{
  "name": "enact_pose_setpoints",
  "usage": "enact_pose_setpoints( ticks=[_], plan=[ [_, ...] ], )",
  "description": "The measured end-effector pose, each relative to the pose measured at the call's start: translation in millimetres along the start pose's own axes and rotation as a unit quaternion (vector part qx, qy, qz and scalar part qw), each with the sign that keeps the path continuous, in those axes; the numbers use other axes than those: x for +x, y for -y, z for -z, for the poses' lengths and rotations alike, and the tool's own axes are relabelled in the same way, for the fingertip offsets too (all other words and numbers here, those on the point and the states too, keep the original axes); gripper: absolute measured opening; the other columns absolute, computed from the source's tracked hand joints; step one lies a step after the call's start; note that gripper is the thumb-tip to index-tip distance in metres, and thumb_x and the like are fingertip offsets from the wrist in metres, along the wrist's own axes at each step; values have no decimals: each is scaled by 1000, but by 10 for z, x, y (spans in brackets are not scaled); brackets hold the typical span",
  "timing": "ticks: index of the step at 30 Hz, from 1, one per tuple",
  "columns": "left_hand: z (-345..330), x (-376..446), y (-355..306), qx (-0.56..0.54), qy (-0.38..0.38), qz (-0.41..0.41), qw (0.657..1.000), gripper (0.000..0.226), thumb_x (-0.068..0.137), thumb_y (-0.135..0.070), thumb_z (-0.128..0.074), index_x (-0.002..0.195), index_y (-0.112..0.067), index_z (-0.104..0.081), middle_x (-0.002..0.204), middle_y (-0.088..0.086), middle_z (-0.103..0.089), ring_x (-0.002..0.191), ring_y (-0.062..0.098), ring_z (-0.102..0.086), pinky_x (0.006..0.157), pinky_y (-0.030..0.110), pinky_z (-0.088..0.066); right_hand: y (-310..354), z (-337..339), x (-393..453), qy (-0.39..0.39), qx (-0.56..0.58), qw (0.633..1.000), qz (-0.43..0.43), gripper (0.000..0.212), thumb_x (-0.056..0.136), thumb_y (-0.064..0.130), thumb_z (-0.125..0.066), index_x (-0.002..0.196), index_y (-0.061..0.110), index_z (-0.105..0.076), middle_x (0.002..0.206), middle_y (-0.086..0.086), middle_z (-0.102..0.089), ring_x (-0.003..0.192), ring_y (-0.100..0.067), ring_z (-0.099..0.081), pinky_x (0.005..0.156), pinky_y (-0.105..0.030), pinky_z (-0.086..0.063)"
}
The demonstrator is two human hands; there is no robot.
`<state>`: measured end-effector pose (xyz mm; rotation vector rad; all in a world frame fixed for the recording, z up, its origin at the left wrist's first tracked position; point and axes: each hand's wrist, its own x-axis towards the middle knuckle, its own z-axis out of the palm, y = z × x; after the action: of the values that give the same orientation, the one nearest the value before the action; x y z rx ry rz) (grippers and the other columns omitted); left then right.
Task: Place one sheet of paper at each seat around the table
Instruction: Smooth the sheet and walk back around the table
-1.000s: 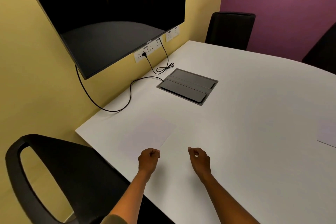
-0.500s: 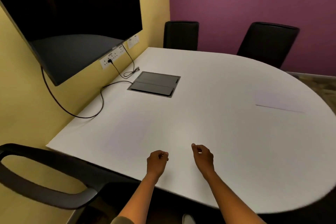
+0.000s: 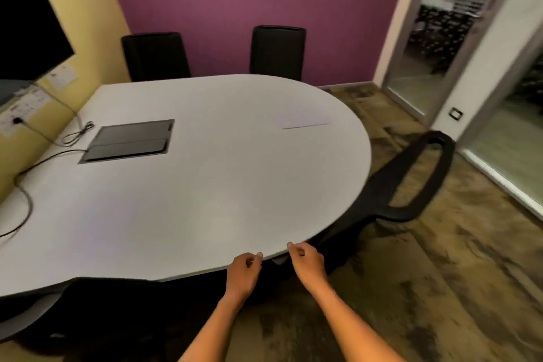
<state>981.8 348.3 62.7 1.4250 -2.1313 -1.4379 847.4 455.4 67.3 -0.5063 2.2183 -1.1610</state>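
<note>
A white rounded table (image 3: pixel 205 185) fills the middle of the view. One sheet of white paper (image 3: pixel 305 122) lies flat on it at the far right, near the curved end. My left hand (image 3: pixel 244 273) and my right hand (image 3: pixel 308 263) hover side by side at the table's near edge, both loosely curled with nothing in them. The sheet I saw at the near left seat is out of view. Black chairs stand around the table: two against the purple wall (image 3: pixel 155 56) (image 3: pixel 277 51), one at the right end (image 3: pixel 411 179), one at the near left (image 3: pixel 97 297).
A grey cable hatch (image 3: pixel 129 139) is set into the table at the left, with black cables (image 3: pixel 44 153) running to wall sockets (image 3: pixel 20 106). A dark screen (image 3: pixel 26 23) hangs on the yellow wall. A glass door (image 3: pixel 435 38) and brown floor (image 3: pixel 440 288) lie to the right.
My view has swung to the right, away from the sheet at the near left seat. Both hands stayed curled and empty and now sit over the table's edge instead of over its top.
</note>
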Motion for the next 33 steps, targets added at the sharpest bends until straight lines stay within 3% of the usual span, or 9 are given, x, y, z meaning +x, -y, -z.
enact_pose_setpoints(
  ticks=[5, 7, 10, 14, 16, 18, 21, 27, 33],
  plan=[
    [-760, -415, -164, 46, 42, -48, 997, 46, 94, -45, -53, 65, -11, -66, 57, 1, -66, 47, -2, -55, 50, 17, -38, -671, 583, -423, -67, 7, 997, -36, 29, 93, 44, -57, 87, 19, -70, 78, 10, -67, 82, -12, -65, 62, -11, -38],
    [-1036, -554, -235, 58, 56, -58, 995, 48, 94, -45, -53, 66, -9, -65, 57, 3, -65, 48, 1, -52, 52, 19, -38, -874, 860, -596, -84, 16, 995, -46, 27, 92, 42, -59, 89, 19, -71, 81, 7, -71, 83, -14, -67, 71, -23, -46],
    [-2013, -1111, -639, 97, 120, -130, 980, 49, 94, -46, -53, 70, -4, -61, 59, 4, -61, 55, 10, -52, 57, 30, -40, -1639, 1835, -959, -162, 31, 983, -76, 26, 92, 39, -61, 99, 15, -71, 93, 0, -73, 90, -19, -69, 84, -34, -54],
    [-3026, -1680, -1167, 137, 175, -198, 955, 46, 93, -48, -54, 66, -10, -56, 55, -7, -51, 54, 10, -48, 61, 39, -45, -2340, 2956, -1365, -217, -10, 970, -111, 38, 95, 37, -59, 119, 9, -65, 116, -9, -69, 111, -23, -64, 97, -31, -46],
    [-3310, -1791, -1377, 147, 191, -225, 944, 37, 92, -50, -53, 74, -19, -60, 66, -8, -60, 66, 12, -57, 70, 37, -50, -2521, 3316, -1451, -228, -29, 966, -114, 47, 96, 40, -56, 131, 8, -59, 129, -10, -63, 122, -23, -57, 103, -29, -40],
    [-3630, -1891, -1579, 179, 196, -258, 929, 37, 93, -50, -53, 103, -17, -66, 101, 1, -69, 100, 20, -63, 91, 33, -49, -2687, 3695, -1558, -246, -71, 960, -117, 56, 96, 44, -53, 140, 9, -51, 141, -11, -54, 132, -24, -49, 110, -30, -36],
    [-4169, -2040, -1940, 236, 204, -300, 901, 63, 94, -54, -47, 141, -12, -46, 148, 12, -44, 141, 25, -36, 118, 35, -29, -2944, 4313, -1689, -283, -111, 946, -114, 66, 95, 49, -51, 147, 9, -41, 153, -11, -41, 141, -22, -39, 115, -29, -31],
    [-5072, -2160, -2516, 308, 222, -376, 845, 82, 90, -69, -35, 155, -23, -14, 165, 4, -1, 152, 24, 0, 121, 50, -12, -3429, 5138, -1623, -291, -171, 932, -134, 80, 95, 62, -39, 157, 18, -13, 166, -2, -4, 152, -20, -12, 121, -37, -18],
    [-5908, -1721, -2885, 344, 218, -411, 815, 88, 85, -76, -25, 155, -24, -8, 165, 5, 4, 152, 24, 5, 121, 50, -6, -3695, 5672, -986, -288, -236, 915, -155, 84, 89, 72, -29, 157, 28, -4, 166, 0, 5, 153, -23, -2, 121, -50, -10]
  ],
)
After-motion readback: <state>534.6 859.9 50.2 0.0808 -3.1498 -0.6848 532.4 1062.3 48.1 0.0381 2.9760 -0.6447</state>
